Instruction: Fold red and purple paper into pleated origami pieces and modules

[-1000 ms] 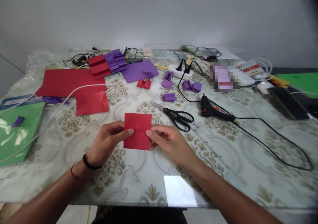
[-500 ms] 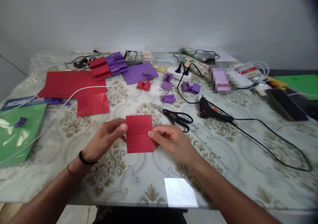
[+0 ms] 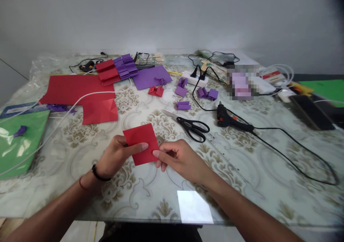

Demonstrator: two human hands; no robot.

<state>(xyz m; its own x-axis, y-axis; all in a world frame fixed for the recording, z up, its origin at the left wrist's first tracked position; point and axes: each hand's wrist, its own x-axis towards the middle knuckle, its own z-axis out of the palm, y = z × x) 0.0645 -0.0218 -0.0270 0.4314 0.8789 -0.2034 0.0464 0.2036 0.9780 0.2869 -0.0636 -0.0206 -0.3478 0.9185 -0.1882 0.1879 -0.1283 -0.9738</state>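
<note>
A square of red paper (image 3: 141, 132), tilted anticlockwise, is held up over the table between both hands. My left hand (image 3: 118, 152) grips its left side, the thumb lying across the front and the other fingers hidden behind. At the lower right edge my right hand (image 3: 180, 158) pinches the paper between thumb and fingers. Beyond the right hand lie black-handled scissors (image 3: 192, 127), their blades pointing to the far left. Another piece of creased red paper (image 3: 100, 112) rests on the table past the left hand.
A black glue gun (image 3: 228, 120) with a looping cable lies to the right. Folded purple pieces (image 3: 183, 105) and a folded red piece (image 3: 156, 91) sit toward the back. A white power strip (image 3: 195, 78) stands behind them. Green paper in plastic (image 3: 24, 145) is at the left, crossed by a white cable.
The red paper has turned anticlockwise and shifted slightly left. My left thumb has moved from its left edge onto its front, while my right hand keeps its pinch.
</note>
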